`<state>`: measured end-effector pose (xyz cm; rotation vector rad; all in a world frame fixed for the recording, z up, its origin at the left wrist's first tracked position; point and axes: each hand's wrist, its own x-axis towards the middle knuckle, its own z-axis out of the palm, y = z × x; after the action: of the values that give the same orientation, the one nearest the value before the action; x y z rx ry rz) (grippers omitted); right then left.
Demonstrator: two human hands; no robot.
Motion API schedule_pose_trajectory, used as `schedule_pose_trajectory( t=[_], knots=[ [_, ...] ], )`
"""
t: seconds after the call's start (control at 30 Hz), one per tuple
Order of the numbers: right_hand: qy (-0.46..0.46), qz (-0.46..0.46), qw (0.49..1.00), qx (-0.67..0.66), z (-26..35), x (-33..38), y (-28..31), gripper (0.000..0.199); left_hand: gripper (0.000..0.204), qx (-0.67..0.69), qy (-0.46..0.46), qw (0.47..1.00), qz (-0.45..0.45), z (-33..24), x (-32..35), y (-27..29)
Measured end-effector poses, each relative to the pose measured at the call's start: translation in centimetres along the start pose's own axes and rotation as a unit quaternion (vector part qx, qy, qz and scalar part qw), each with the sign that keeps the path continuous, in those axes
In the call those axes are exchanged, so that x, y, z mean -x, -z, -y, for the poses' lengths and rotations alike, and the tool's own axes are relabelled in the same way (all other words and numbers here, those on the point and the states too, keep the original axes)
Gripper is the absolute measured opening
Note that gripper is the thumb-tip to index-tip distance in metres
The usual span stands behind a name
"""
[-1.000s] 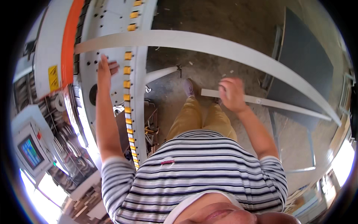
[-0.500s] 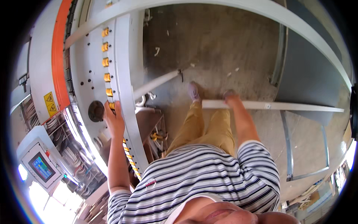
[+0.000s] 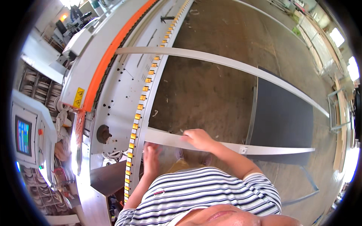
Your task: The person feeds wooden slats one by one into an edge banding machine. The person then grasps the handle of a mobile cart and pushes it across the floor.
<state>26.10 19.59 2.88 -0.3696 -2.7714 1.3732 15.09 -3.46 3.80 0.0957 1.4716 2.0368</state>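
A long, narrow white board point(image 3: 226, 147) lies crosswise in front of my body, its left end beside the machine's rail of yellow rollers point(image 3: 140, 107). My right hand point(image 3: 198, 138) is closed over the board left of its middle, with the fingers at the far edge. Close to the board's left end, my left hand point(image 3: 151, 156) is raised with bent fingers. Motion blurs it, and whether it touches the board is unclear. A black round knob point(image 3: 103, 134) sits on the machine bed, left of the rollers.
Farther off, a second long white strip point(image 3: 211, 57) spans from the machine across to the right. A dark grey panel point(image 3: 283, 113) lies beneath it. The machine's orange-striped housing point(image 3: 113, 52) and a control box with a screen point(image 3: 24, 135) stand left. A metal frame point(image 3: 301, 197) is at lower right.
My left hand has left the yellow rollers and come to the board's left end. My right hand has brought the board left, up to the roller rail. The view has shifted.
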Motion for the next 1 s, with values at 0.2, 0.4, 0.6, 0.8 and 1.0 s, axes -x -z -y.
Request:
schedule_pose_trajectory(
  t=[0.2, 0.4, 0.6, 0.8, 1.0],
  knots=[
    [0.03, 0.004, 1.0, 0.005, 3.9, 0.8, -1.6, 0.047, 0.032, 0.037, -0.061, 0.983, -0.17, -4.7, -4.3, 3.5],
    [-0.213, 0.274, 0.938, 0.006, -13.5, 16.2, -0.9, 0.068, 0.045, -0.122, -0.137, 0.933, -0.309, -9.4, -8.6, 17.6],
    [-0.26, 0.141, 0.949, 0.108, -13.5, 22.3, 1.8, 0.058, 0.096, -0.443, 0.008, 0.796, -0.412, -5.2, -19.7, 17.5],
    [-0.188, 0.129, 0.961, 0.159, -4.0, 16.5, 1.8, 0.051, 0.084, -0.301, 0.0, 0.794, -0.529, -8.5, -19.8, 19.2],
    [-0.152, 0.102, 0.95, 0.252, -2.8, 11.1, -2.6, 0.059, 0.079, -0.294, 0.024, 0.813, -0.503, -9.9, -21.1, 19.4]
  ],
)
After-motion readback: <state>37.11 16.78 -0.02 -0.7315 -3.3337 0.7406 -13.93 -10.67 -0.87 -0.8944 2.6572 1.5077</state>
